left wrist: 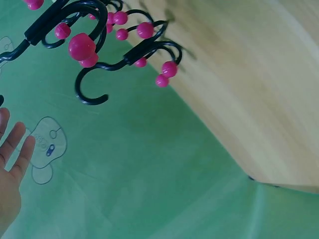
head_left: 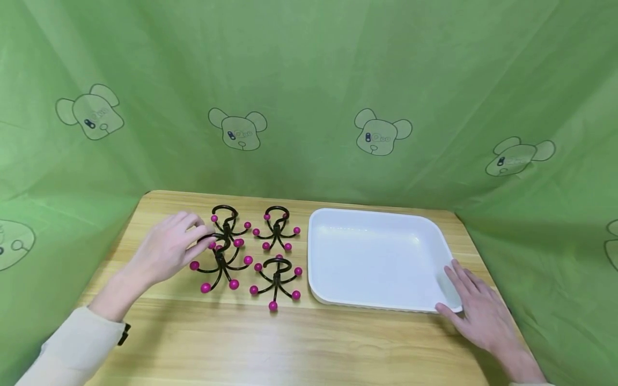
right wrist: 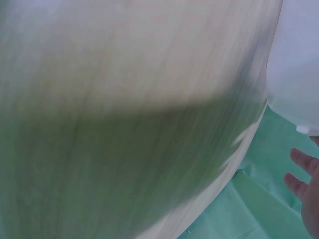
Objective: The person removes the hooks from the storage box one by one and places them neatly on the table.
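Note:
Four black claw-style hangers with pink ball tips stand in two rows on the table. My left hand (head_left: 169, 244) pinches the curved hook of the front-left hanger (head_left: 220, 260) between thumb and fingers. In the left wrist view, that hanger (left wrist: 82, 47) looms close, its hook running off the left edge. Behind it is the back-left hanger (head_left: 227, 228); to its right are the back-right hanger (head_left: 277, 228) and front-right hanger (head_left: 277, 281). At the white tray's (head_left: 376, 306) front right corner, my right hand (head_left: 480, 313) rests with extended fingers on the rim.
The wooden table (head_left: 289, 348) reaches left and in front of the hangers. Green cloth (head_left: 309, 80) with printed bear heads hangs behind it and down both sides. The tray takes up the right half of the tabletop.

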The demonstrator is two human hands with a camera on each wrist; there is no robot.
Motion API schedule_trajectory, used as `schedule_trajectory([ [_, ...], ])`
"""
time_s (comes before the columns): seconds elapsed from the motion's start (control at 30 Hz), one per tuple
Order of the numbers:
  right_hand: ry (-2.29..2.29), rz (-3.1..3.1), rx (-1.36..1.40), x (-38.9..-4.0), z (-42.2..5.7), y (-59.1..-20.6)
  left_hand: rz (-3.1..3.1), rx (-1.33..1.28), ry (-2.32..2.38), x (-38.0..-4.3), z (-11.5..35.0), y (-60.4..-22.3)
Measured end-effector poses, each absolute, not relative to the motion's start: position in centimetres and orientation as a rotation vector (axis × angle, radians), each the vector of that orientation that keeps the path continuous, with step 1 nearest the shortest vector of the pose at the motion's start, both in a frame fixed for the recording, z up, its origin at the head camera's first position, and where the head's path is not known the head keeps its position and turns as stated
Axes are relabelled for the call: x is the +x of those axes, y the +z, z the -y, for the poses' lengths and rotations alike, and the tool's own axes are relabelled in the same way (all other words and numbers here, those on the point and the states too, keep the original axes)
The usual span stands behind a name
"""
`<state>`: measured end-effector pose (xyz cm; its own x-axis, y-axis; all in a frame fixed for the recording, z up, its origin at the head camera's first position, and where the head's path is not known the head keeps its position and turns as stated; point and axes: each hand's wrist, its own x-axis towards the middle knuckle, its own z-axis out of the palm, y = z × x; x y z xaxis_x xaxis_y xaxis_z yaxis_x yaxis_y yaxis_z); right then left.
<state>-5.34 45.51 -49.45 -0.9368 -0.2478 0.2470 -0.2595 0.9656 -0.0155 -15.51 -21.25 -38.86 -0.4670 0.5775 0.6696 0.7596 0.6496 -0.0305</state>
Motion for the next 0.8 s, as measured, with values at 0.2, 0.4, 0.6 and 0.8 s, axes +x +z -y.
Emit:
schedule_trajectory([
  [0.2,0.073,2.869,0.375,-5.3,-45.5,-49.5,2.23,-1.069,-0.353,-15.3,21.6,-40.6],
  [0.4,0.065,2.863,0.378,-5.3,-45.5,-49.6,2.275,-1.058,-0.336,-15.0,21.8,-42.1],
  [0.6,0.06,2.863,0.381,-5.4,-45.5,-49.5,2.296,-1.037,-0.345,-14.8,22.0,-43.3],
  [0.8,0.058,2.864,0.382,-5.3,-45.5,-49.5,2.307,-1.038,-0.374,-14.7,22.4,-44.1],
])
